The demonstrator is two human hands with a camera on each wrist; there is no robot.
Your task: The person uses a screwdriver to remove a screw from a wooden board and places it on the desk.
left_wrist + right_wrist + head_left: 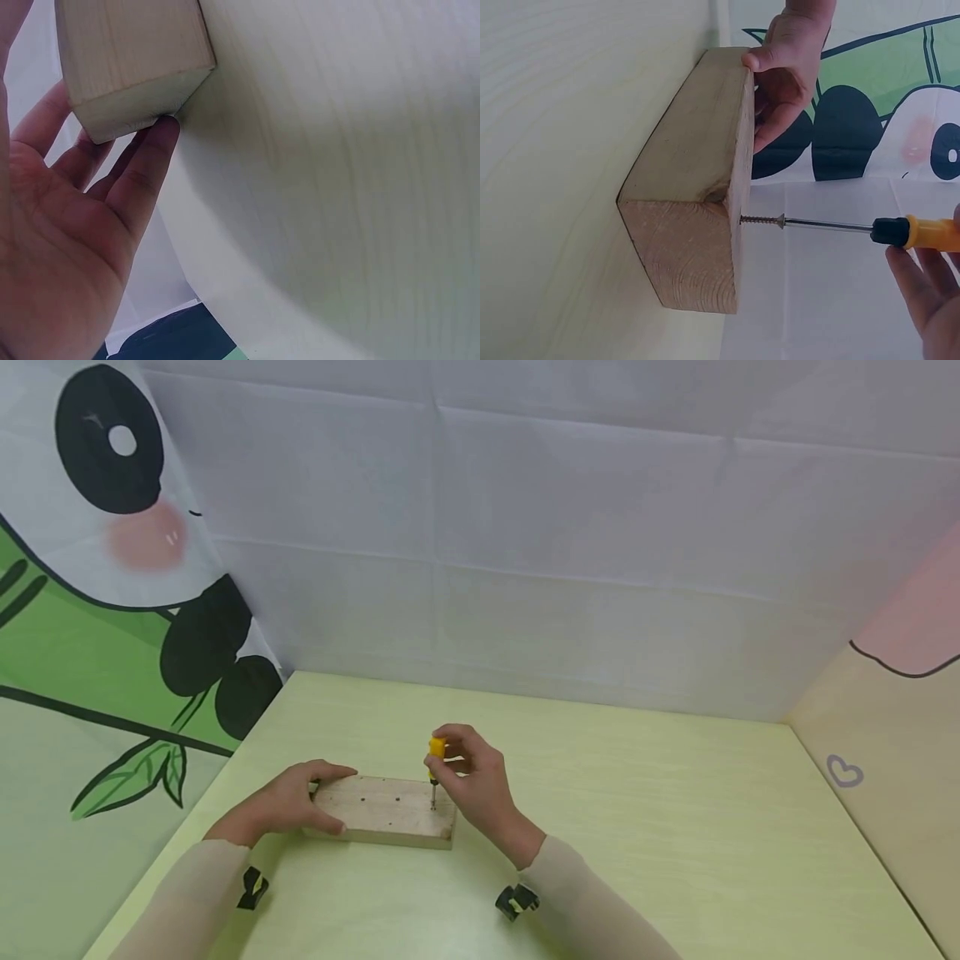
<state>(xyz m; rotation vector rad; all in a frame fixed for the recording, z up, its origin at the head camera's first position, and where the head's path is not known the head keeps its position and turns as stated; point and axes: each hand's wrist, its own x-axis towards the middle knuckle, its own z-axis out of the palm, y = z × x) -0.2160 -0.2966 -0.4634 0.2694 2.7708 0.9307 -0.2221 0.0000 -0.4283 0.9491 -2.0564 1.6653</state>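
Observation:
A thick wooden block (375, 814) lies flat on the table, with several small dark holes or screw spots in its top. My left hand (296, 797) grips its left end, thumb along the near side and fingers around the far side and end. My right hand (480, 781) holds a screwdriver (437, 748) upright by its yellow and black handle over the block's right part. In the right wrist view, the screwdriver shaft (829, 225) meets the head of a screw (761, 220), whose tip is in the block; much of its thread still shows.
The pale yellow table (637, 810) extends right of the block. Behind it hangs a white creased cloth (562, 527); a cartoon-printed cloth (112, 660) stands along the left. Small black devices (253, 888) sit by both wrists.

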